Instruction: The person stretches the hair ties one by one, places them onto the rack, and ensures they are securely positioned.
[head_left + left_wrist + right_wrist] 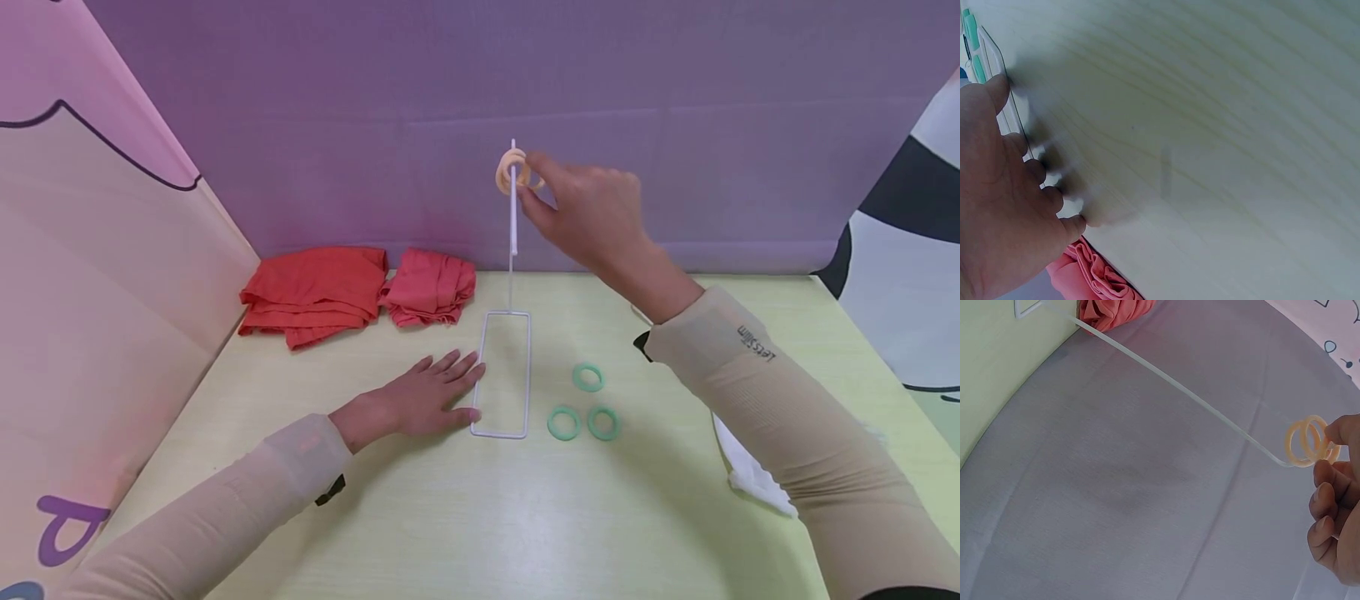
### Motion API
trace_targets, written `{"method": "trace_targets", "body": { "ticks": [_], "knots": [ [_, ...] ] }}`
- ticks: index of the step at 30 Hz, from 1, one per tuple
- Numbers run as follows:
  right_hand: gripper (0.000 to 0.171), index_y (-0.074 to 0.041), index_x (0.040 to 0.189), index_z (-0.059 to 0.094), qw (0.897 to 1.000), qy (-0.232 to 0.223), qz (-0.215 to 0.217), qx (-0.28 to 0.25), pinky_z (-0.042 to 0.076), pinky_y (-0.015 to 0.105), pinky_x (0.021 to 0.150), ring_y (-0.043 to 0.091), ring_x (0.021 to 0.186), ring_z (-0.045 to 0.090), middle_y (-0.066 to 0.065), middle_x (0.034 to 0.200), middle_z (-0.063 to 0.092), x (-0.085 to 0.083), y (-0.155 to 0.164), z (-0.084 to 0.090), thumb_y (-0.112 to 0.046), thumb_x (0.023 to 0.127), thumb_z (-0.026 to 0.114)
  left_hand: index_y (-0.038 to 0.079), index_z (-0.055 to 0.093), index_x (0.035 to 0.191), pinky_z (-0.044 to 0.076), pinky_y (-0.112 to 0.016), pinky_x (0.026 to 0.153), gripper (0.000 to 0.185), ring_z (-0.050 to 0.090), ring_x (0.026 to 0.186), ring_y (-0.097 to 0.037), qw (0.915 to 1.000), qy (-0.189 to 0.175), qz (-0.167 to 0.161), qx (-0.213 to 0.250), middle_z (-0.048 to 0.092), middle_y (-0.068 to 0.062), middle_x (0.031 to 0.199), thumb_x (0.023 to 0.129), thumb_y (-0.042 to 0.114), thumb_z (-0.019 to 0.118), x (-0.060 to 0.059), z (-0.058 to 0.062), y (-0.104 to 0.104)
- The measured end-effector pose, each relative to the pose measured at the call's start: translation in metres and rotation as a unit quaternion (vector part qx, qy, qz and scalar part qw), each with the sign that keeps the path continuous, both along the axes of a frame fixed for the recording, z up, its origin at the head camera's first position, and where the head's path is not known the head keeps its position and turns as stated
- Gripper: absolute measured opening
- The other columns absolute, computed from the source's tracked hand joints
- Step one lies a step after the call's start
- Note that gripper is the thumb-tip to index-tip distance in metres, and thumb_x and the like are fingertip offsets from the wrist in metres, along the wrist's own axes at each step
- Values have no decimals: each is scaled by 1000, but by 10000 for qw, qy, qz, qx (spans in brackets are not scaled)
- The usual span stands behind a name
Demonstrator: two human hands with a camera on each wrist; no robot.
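Note:
A white wire stand [528, 375] rises from a rectangular base on the table to a long top arm. Peach-orange rings [1294, 445] hang around that arm, close together. My right hand [592, 208] pinches one of them between thumb and forefinger, its other fingers curled below in the right wrist view. Down at the base, my left hand [423, 396] lies with its fingers spread, the fingertips and thumb on the near-left rod of the frame. In the left wrist view, the left fingertips meet the frame's edge [1015, 115].
Three green rings [563, 423] lie on the table right of the base. Two folded red cloths [318, 287] sit at the back left, against the purple backdrop [375, 167]. A white cloth [753, 475] shows partly from under the right forearm.

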State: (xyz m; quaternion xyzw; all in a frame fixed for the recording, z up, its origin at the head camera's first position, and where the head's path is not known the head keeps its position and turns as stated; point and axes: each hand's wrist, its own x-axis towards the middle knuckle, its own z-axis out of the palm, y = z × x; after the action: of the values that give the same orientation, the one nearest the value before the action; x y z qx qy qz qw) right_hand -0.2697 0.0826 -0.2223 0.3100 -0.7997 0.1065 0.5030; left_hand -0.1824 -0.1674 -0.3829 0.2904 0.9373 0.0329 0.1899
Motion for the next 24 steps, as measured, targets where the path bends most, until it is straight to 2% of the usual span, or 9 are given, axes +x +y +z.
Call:
{"method": "trace_targets", "body": {
  "ticks": [13, 17, 20, 22, 24],
  "knots": [
    [30, -14, 117, 67, 9997, -206, -74, 103, 20, 33, 41, 26, 40, 36, 7, 51, 49, 2, 2, 0, -32, 94, 59, 22, 10, 163, 8, -59, 125, 79, 0, 158, -31, 10000, 7, -13, 15, 4, -2, 171, 101, 60, 41, -2, 0, -1],
    [36, -19, 124, 65, 9990, -342, -153, 247, 22, 35, 40, 26, 41, 38, 6, 53, 49, 11, 9, 1, -38, 95, 59, 21, 11, 163, 8, -59, 125, 78, 0, 158, -31, 10000, -28, -4, 40, 4, -3, 171, 101, 59, 42, -2, 1, 1],
    [38, -22, 127, 64, 9979, -494, -145, 382, 24, 36, 39, 27, 42, 45, 5, 54, 53, 22, 20, 3, -41, 94, 60, 21, 10, 163, 8, -59, 125, 79, -1, 158, -31, 10000, -33, -4, 14, 4, -3, 171, 101, 59, 42, -2, 0, 1],
    [37, -22, 125, 64, 9965, -719, -84, 423, 24, 35, 39, 27, 45, 48, 4, 55, 55, 31, 30, 3, -42, 94, 62, 21, 11, 163, 8, -60, 125, 79, 0, 158, -32, 10000, -21, -10, 10, 4, -3, 171, 101, 59, 42, -3, 0, 1],
    [38, -22, 125, 66, 9921, -1185, -44, 411, 25, 34, 40, 26, 47, 52, 2, 56, 58, 40, 40, 3, -42, 93, 64, 21, 10, 163, 8, -60, 125, 79, -1, 158, -32, 10000, -7, -8, -20, 3, -3, 171, 101, 60, 41, -3, 0, 1]
  ]
}}
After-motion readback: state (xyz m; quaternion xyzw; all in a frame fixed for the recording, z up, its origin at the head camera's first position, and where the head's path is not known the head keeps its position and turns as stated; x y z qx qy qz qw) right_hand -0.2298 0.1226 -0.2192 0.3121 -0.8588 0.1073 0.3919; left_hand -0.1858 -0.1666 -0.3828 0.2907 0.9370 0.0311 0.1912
